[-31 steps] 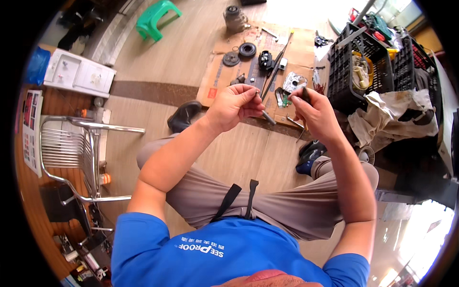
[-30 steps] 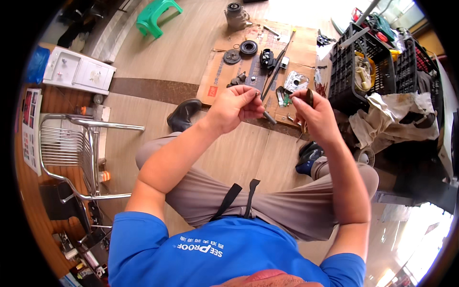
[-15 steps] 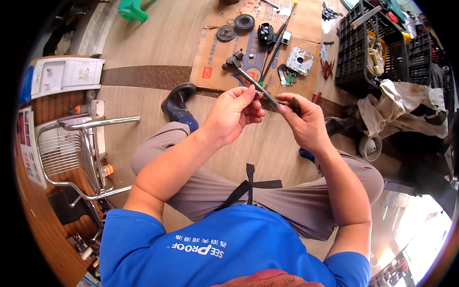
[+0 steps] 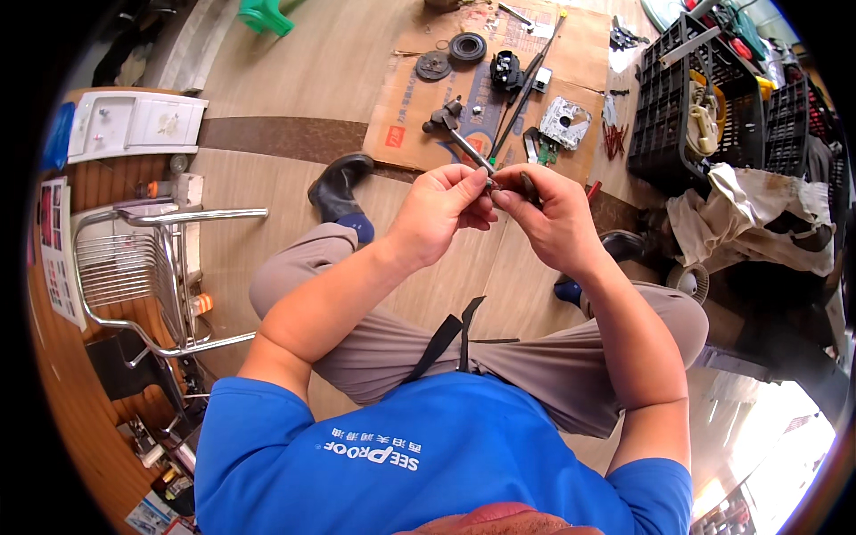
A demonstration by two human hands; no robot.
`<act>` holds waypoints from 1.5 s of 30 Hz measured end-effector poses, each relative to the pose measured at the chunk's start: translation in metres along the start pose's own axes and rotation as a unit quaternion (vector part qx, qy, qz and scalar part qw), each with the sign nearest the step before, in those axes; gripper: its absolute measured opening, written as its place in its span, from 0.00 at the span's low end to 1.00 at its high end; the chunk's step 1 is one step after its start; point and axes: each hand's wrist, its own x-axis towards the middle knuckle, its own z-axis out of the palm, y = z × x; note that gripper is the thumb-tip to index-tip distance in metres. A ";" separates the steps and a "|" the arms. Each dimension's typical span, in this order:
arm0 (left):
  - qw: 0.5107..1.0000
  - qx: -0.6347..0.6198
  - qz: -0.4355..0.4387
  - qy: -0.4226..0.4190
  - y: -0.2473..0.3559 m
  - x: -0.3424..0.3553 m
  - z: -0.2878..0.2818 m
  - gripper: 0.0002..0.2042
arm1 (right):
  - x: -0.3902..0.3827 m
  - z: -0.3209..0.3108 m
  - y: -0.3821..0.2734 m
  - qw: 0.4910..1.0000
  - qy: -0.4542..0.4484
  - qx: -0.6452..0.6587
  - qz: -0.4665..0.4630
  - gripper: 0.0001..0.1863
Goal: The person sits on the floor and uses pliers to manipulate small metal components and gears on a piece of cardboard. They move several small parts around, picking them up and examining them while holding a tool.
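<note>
The left hand (image 4: 443, 214) pinches a small metallic part (image 4: 489, 185), which sits between both hands and seems light, hard and easily dropped, best taken by its sides. The right hand (image 4: 555, 217), curled around a dark object (image 4: 530, 187), has fingertips just beside it, their grip on it unclear

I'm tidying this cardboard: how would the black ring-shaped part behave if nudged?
Lying flat on the cardboard, the black ring would probably slide rather than roll. Stood on edge, its round outline suggests it could roll. It is likely fairly stiff, as its rim looks evenly round.
</note>
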 end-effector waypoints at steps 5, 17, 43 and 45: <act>0.997 0.071 0.023 0.004 0.001 0.001 0.005 0.10 | 0.002 -0.009 -0.003 0.995 -0.009 -0.073 0.068 0.06; 0.999 -0.020 0.029 -0.015 0.007 0.003 0.007 0.10 | 0.007 0.005 -0.003 0.997 0.052 -0.042 0.035 0.04; 0.995 -0.055 0.039 -0.071 -0.008 0.009 0.005 0.11 | -0.003 0.003 -0.005 0.992 0.065 -0.100 -0.033 0.04; 0.993 -0.085 0.028 -0.070 -0.006 0.009 0.003 0.10 | -0.003 0.003 -0.010 0.993 0.061 -0.098 -0.028 0.04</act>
